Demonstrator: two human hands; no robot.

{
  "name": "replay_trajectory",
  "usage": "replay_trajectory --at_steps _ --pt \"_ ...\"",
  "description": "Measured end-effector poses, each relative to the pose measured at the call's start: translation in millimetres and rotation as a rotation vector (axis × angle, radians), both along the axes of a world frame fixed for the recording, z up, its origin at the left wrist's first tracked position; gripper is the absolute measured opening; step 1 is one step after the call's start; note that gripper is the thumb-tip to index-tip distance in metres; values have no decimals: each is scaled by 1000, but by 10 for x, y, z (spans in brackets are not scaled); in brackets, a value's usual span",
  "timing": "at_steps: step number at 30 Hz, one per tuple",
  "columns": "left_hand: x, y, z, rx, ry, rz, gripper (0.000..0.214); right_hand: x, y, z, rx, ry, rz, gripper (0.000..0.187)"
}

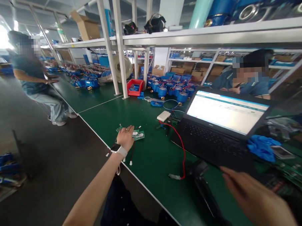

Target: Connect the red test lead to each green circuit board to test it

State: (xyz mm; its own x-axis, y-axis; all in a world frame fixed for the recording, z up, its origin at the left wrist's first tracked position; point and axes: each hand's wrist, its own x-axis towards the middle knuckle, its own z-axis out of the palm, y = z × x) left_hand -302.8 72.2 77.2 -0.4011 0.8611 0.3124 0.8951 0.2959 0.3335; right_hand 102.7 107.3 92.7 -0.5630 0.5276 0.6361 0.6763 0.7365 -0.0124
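View: I look through the head camera, forward and down over a green table [153,169] that runs from the upper left to the lower right of the frame.
Left hand: at the centre-left, the left hand [125,138] lies over the circuit boards, palm down, fingers extended and close together; I cannot tell whether it grips one.
Circuit boards: the green circuit boards [140,135] lie left of centre, near the table's edge, partly covered by the hand; thin wires with white plugs [131,163] trail below them.
Wrist: a watch [115,147] with a pale band sits on the left arm.
Right hand: at the lower right, the right hand [257,195] is blurred, its fingers partly bent, near the laptop's front edge; I cannot tell whether it has hold of anything.
Laptop: right of centre, the laptop [226,113] stands open with its screen lit.
Black device: a blurred black device [207,194] lies at the lower right, left of the right hand.
Cable: a red cable [183,148] curves down from a white box [163,116] at mid-frame.
Right edge: a blue cloth [261,147] lies beside a phone [283,152].
Background: blue meters [177,88] crowd beside a red bin [135,88], beneath a shelf [212,37].
Co-workers: one person [32,73] appears at the upper left, another [249,82] behind the laptop.
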Motion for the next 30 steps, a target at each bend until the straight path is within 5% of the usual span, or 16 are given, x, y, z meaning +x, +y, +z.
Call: replay_trajectory --at_steps 3,6,10,15,18,21,26,30 --pt "-126 305 30 -80 2 -74 40 -622 -332 -286 -84 -186 191 30" --pt "-193 364 106 -54 -22 -112 35 -1044 -426 -523 -218 -416 36 34" --pt "-163 168 303 203 -106 -96 46 -1171 -344 -577 -396 -446 -101 26" --pt "162 -231 371 528 -443 -137 47 -1112 -299 -502 -842 343 195 27" --pt "539 -441 267 612 -1095 -273 44 -1088 -285 -464 -1047 823 280 31" --pt "945 -559 118 596 -1550 -246 40 -1045 -254 -408 -1062 1055 229 28" --pt "1443 -595 -89 519 -1840 -98 25 -980 -233 -315 -983 1334 161 35" --pt "1645 -599 -137 436 -1820 -27 28 -972 -241 -314 -1241 1518 153 46"
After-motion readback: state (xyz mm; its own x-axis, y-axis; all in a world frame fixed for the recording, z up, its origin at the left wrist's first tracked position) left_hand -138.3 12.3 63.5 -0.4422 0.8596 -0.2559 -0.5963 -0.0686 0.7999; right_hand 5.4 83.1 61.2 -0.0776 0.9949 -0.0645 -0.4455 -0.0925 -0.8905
